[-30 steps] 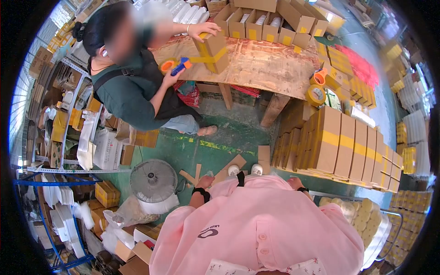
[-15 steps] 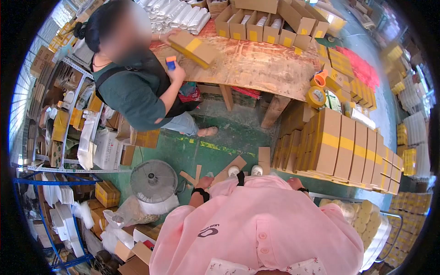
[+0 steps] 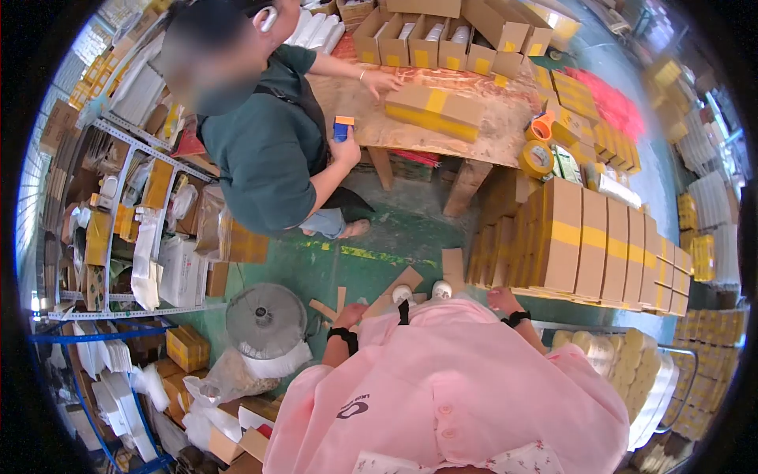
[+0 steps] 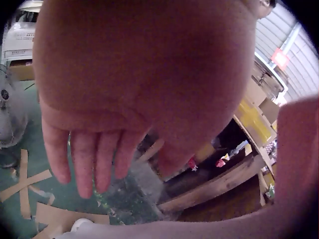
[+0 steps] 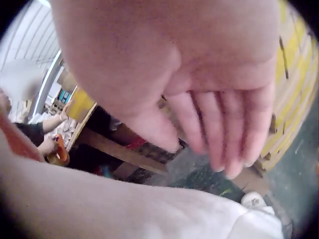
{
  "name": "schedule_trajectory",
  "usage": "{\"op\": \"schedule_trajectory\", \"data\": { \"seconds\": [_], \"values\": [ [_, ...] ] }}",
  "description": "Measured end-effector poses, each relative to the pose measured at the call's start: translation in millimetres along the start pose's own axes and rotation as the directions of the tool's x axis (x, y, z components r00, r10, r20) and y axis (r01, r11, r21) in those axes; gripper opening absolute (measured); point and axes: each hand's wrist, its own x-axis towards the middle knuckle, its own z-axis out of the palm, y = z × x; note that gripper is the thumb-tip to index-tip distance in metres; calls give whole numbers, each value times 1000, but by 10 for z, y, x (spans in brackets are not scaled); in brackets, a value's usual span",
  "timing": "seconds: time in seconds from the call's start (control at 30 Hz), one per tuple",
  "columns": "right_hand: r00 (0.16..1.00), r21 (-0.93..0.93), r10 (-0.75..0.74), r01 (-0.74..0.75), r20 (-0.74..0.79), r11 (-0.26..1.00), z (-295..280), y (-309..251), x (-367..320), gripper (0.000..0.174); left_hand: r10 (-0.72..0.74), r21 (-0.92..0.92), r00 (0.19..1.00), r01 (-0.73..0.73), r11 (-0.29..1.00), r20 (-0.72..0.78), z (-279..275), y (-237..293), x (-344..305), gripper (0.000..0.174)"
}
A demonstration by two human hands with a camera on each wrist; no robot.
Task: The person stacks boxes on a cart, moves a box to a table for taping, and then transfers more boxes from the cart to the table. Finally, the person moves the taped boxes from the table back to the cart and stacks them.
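Observation:
My left hand hangs beside the pink shirt, and the left wrist view shows its palm and straight fingers with nothing in them. On the other side my right hand hangs the same way. Its relaxed fingers are bare too, near a stack of taped cartons. Across the floor another person in a dark green shirt stands at a wooden table. That person grips a blue and orange tape dispenser and reaches toward a long taped carton lying on the table.
A grey round fan stands on the green floor at left, near shelving full of goods. Cardboard strips lie by my feet. Open cartons line the table's back; tape rolls sit at its right corner.
The other person has turned the carton from upright to lying flat, set it further right on the table and leaned rightward after it. My hands still hang, barely shifted.

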Motion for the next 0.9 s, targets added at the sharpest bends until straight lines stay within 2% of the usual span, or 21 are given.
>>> {"op": "schedule_trajectory", "data": {
  "seconds": [0.1, 0.2, 0.3, 0.4, 0.47, 0.5, 0.53, 0.6, 0.67, 0.77, 0.87, 0.9],
  "values": [
    [978, -157, -201, 189, -63, 969, 104, -488, -151, 22, -6, -16, 1000, 6, 1000, -1, -99, -71, 153, 37],
    [940, -75, -341, 338, -25, 938, 153, -1109, -337, 23, 148, 74, 987, -144, 987, -56, -238, 52, 127, 37],
    [945, -264, -325, 320, 24, 910, 143, -1931, -600, 26, 191, 68, 981, -189, 980, -24, -316, 121, 257, 38],
    [847, -532, -532, 458, 17, 712, -31, -2492, -472, 31, 231, 161, 972, -234, 959, 36, -402, 622, 198, 39],
    [745, -638, -667, 518, 9, 569, -236, -2855, -223, 35, 167, 235, 978, -193, 953, 129, -405, 888, 300, 40],
    [731, -638, -682, 523, -6, 566, -349, -3055, -87, 38, 133, 274, 977, -176, 945, 169, -399, 996, 368, 41],
    [713, -638, -700, 531, -19, 558, -467, -3276, 78, 42, 160, 239, 972, -199, 950, 173, -367, 1056, 470, 41],
    [677, -613, -726, 527, -116, 589, -688, -3660, 518, 55, 212, 165, 962, -240, 957, 172, -256, 1178, 696, 43],
    [704, -630, -695, 474, -149, 615, -922, -4108, 977, 79, 218, 173, 967, -239, 956, 132, -191, 1501, 749, 43],
    [665, -866, -710, 193, -230, 461, -1095, -4583, 1576, 98, 212, 109, 972, -223, 969, 101, -95, 1945, 779, 44],
    [796, -965, -596, 63, -105, 254, -1272, -4869, 2003, 110, 206, 26, 971, -211, 977, 123, -26, 2243, 828, 45],
    [802, -986, -594, 33, -71, 162, -1291, -4879, 2126, 114, 205, -10, 970, -205, 979, 130, 16, 2287, 847, 45]
  ]
}}
